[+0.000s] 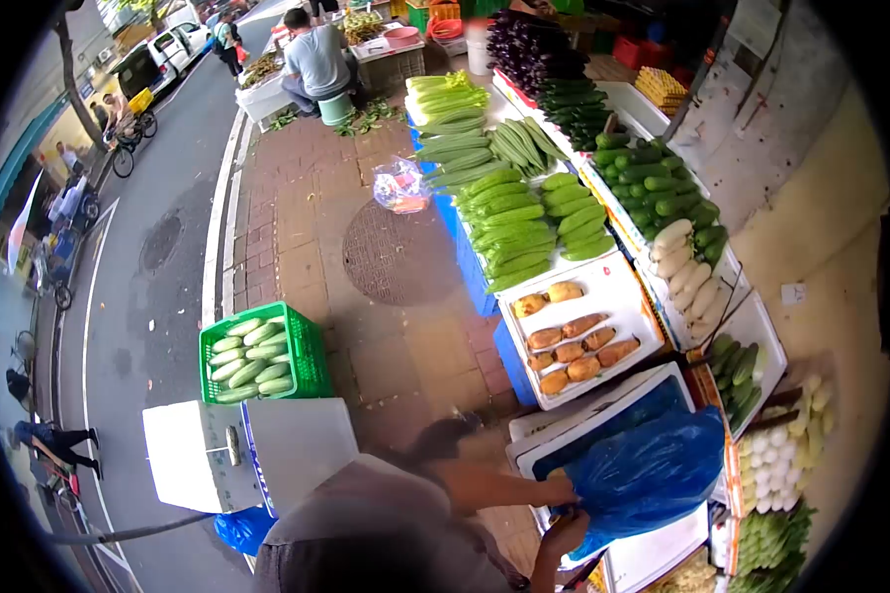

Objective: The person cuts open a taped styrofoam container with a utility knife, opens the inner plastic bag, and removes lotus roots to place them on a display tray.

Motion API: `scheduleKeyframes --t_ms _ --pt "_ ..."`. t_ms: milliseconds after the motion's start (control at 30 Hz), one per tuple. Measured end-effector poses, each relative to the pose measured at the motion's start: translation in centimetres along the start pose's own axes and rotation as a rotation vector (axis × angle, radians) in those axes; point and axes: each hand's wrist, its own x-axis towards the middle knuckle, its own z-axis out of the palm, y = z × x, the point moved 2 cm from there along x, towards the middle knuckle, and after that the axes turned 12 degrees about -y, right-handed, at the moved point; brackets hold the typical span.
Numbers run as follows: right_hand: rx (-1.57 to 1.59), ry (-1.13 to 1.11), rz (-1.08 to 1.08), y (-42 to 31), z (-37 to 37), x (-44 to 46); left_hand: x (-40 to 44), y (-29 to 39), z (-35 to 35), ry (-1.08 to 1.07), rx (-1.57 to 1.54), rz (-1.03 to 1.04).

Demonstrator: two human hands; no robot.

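Left fingers [561, 489] pinched on the near edge of the blue plastic bag [645, 472]; right fingers [569, 529] curled in on the same edge, just beside the left, individual fingertips too small to resolve. Bag spread over the white foam trays [660, 553]; beyond its upper side, a white tray [631, 368] of brown-orange roots [583, 368] in rows; farther along, green gourds [509, 229], then dark eggplants [532, 54]; white eggs [773, 465] past the bag's far side; behind the person, a green crate [311, 348] of pale green cucumbers [251, 358], beside a white foam box [302, 440].
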Motion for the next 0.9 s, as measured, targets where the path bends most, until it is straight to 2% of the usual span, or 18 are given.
scheduleKeyframes --t_ms 67,100,133,200,300,433,667,700,733,767,867,900 --pt "0.111 0.03 0.006 3.6 2.9 0.2 -0.1 0.1 0.4 -0.016 -0.007 0.037" --pt "0.16 0.016 0.089 3.5 3.0 0.3 -0.3 0.3 0.5 -0.007 -0.012 0.036" --pt "0.077 0.078 -0.018 2.6 2.5 -0.4 -0.6 0.7 0.6 -0.001 -0.021 0.037" --pt "0.175 -0.033 0.037 2.9 2.6 -0.1 -0.9 1.1 0.8 0.011 -0.026 0.041" --pt "0.028 0.109 -0.042 2.4 3.1 -0.2 -1.2 1.6 0.6 0.033 -0.033 0.058" --pt "-0.061 0.118 0.043 1.3 3.5 -0.8 -1.4 1.8 0.8 0.057 -0.029 0.089" --pt "0.496 0.084 -0.286 2.9 6.9 -0.6 -1.0 1.4 0.3 0.169 0.028 0.183" --pt "0.096 0.066 -0.278 3.8 4.4 -1.0 -0.5 1.4 0.4 0.197 0.064 0.219" --pt "0.261 -0.153 0.003 5.1 3.5 -0.9 -0.7 1.6 0.4 0.241 0.107 0.241" --pt "0.367 -0.219 0.104 6.4 3.3 -1.0 -2.8 3.4 -0.2 0.255 0.134 0.295" --pt "0.559 -0.199 0.113 8.3 3.8 -1.5 -6.2 7.9 -0.3 0.285 0.282 0.267" --pt "0.592 -0.203 0.125 8.7 3.9 -1.7 -8.0 10.2 -0.5 0.22 0.297 0.168"
